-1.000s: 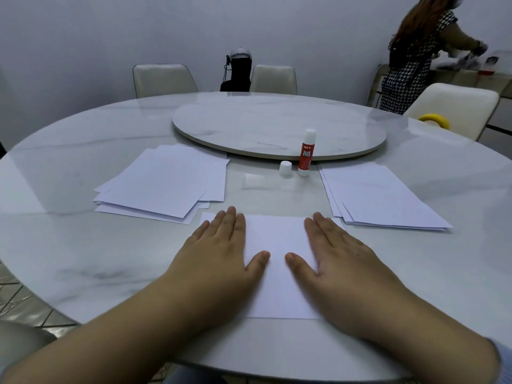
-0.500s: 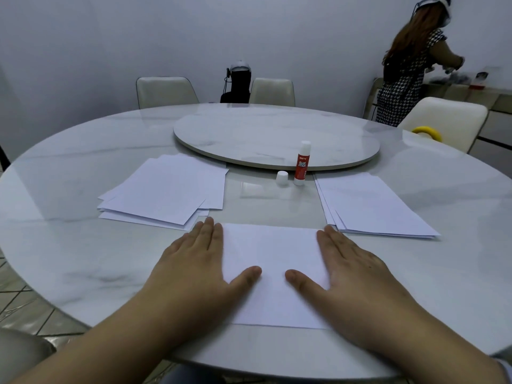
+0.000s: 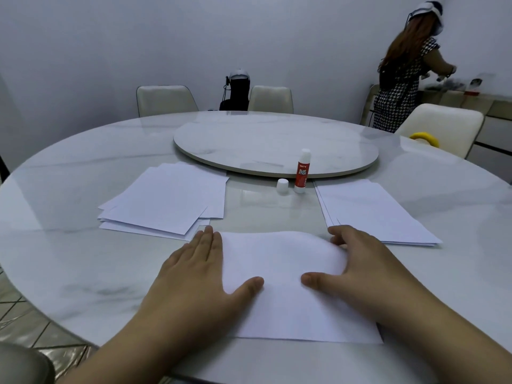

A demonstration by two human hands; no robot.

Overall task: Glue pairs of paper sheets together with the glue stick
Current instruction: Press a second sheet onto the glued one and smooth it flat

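White paper pair (image 3: 285,284) on surface (image 3: 69,245) under both hands: left hand (image 3: 194,275) flat, right hand (image 3: 360,267) curling at lifted edge. I judge uneven pressing risks wrinkling.

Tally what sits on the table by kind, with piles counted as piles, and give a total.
Paper piles: 2, left pile and right pile
Sheet under the hands: 1
Glue stick: 1
Glue cap: 1
Turntable: 1
Total: 6

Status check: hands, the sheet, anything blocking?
Left hand flat on the sheet. Right hand fingers curl at its right edge, sheet bowed up there. Glue stick upright, uncapped, cap beside. Nothing blocking.
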